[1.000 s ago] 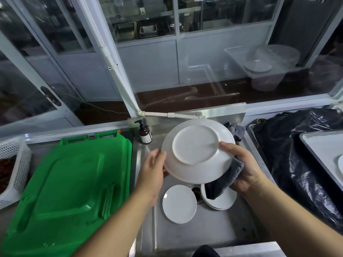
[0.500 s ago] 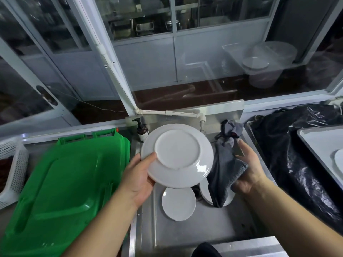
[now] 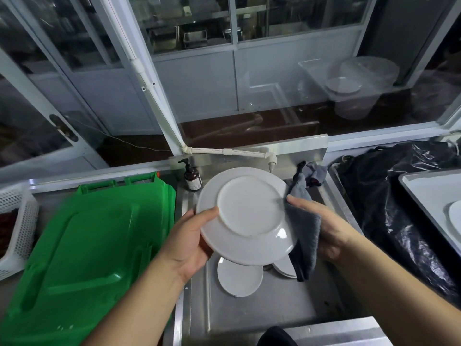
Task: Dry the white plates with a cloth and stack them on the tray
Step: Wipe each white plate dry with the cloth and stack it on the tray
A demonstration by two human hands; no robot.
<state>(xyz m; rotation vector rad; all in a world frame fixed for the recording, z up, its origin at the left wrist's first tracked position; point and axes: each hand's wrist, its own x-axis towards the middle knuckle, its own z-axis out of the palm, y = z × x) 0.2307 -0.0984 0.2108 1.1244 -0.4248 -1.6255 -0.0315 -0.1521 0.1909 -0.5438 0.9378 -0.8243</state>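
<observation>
A white plate (image 3: 248,216) is held over the steel sink (image 3: 249,313), underside facing me. My left hand (image 3: 189,239) grips its left rim, thumb on the underside. My right hand (image 3: 326,224) holds a grey cloth (image 3: 305,236) against the plate's right edge, and the cloth hangs down below it. Two more white plates lie in the sink: one (image 3: 239,278) in plain view, another (image 3: 284,267) partly hidden under the cloth. At the far right a pale tray (image 3: 429,196) carries a white plate (image 3: 455,218), cut off by the frame edge.
A green plastic lid (image 3: 84,258) covers the counter on the left, beside a white perforated basket (image 3: 17,228). A brown pump bottle (image 3: 192,178) and a tap (image 3: 270,161) stand behind the sink. A black plastic bag (image 3: 389,196) lies between sink and tray.
My right hand let go of the plate's rim, drew away with the cloth, then came back to the right edge. My left hand took the plate's left rim and keeps hold.
</observation>
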